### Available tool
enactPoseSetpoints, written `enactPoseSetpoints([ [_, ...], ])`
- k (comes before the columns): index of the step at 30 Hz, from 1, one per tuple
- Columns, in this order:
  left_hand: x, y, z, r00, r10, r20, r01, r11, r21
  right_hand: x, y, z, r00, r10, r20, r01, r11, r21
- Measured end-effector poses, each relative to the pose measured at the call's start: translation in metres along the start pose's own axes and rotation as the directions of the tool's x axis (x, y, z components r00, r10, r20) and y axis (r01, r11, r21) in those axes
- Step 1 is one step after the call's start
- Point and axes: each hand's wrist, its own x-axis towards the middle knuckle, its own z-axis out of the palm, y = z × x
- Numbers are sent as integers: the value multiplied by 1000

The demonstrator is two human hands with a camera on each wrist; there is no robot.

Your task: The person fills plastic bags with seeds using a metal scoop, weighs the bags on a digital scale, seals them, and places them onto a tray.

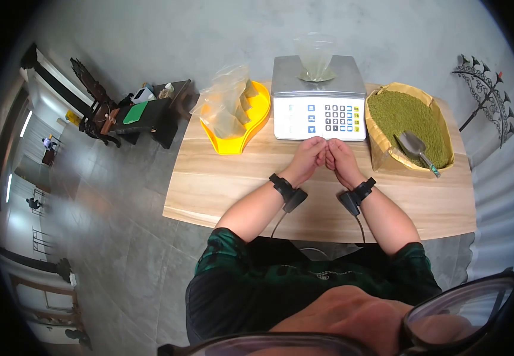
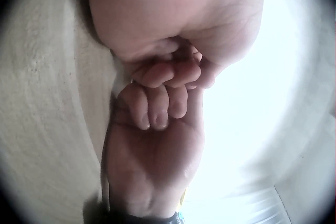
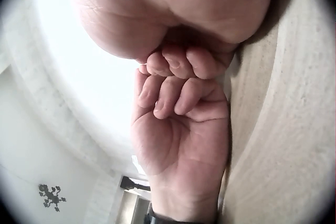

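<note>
My left hand (image 1: 305, 160) and right hand (image 1: 344, 162) meet at the fingertips, just in front of the white digital scale (image 1: 292, 121). In the left wrist view, the left hand (image 2: 173, 14) fills the top and the curled fingers of the right hand (image 2: 155, 150) touch it from below. From the other side, the right wrist view has the right hand (image 3: 173, 8) above the curled left hand (image 3: 181, 134). No object shows in either hand; the thumb tips are mostly hidden. On the scale's metal plate stands a clear plastic bag (image 1: 316, 53), greenish near its base.
Left of the scale, a yellow tray (image 1: 228, 146) bears several clear plastic bags (image 1: 224, 104). To the right, a brown paper sack (image 1: 381, 155) holds small green beans (image 1: 402, 110) with a metal scoop (image 1: 412, 144) on them. All rest on a wooden table (image 1: 209, 190).
</note>
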Motion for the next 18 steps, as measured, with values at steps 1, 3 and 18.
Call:
enactPoseSetpoints([
  [1, 0, 1, 1, 1000, -3, -3, 3, 1000, 4, 0, -1, 1, 1000, -6, -3, 6, 1000, 5],
  [3, -1, 1, 1, 1000, -13, -1, 13, 1000, 13, 0, -1, 1, 1000, -4, 1, 4, 1000, -10],
  [18, -1, 2, 3, 999, -4, 43, 4, 1000, -10, 4, 3, -6, 1000, -31, -3, 30, 992, -120],
])
